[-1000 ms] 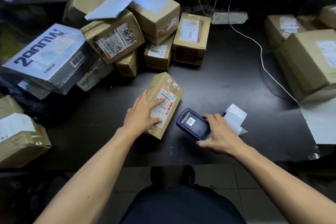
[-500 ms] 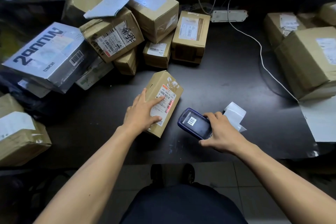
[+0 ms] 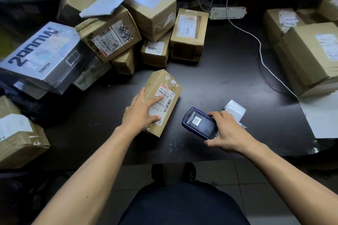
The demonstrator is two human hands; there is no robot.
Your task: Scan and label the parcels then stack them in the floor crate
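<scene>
A small brown parcel [image 3: 164,89] with a white barcode label lies on the dark table [image 3: 228,82] in front of me. My left hand [image 3: 141,113] rests flat on its label, fingers straight, forefinger pointing along the print. My right hand [image 3: 228,129] grips a dark blue handheld scanner [image 3: 198,122] just right of the parcel; its screen shows a barcode. A white label roll [image 3: 235,110] sits right behind the scanner.
A heap of brown parcels [image 3: 109,36] and a silver box [image 3: 40,56] fills the back left. More cartons [image 3: 309,56] stand at the right, one carton [image 3: 16,137] at the near left. A white cable [image 3: 259,45] crosses the table from a power strip [image 3: 227,12].
The view has shifted slightly. My left hand stays on the parcel's label and my right hand keeps hold of the scanner, with hardly any movement.
</scene>
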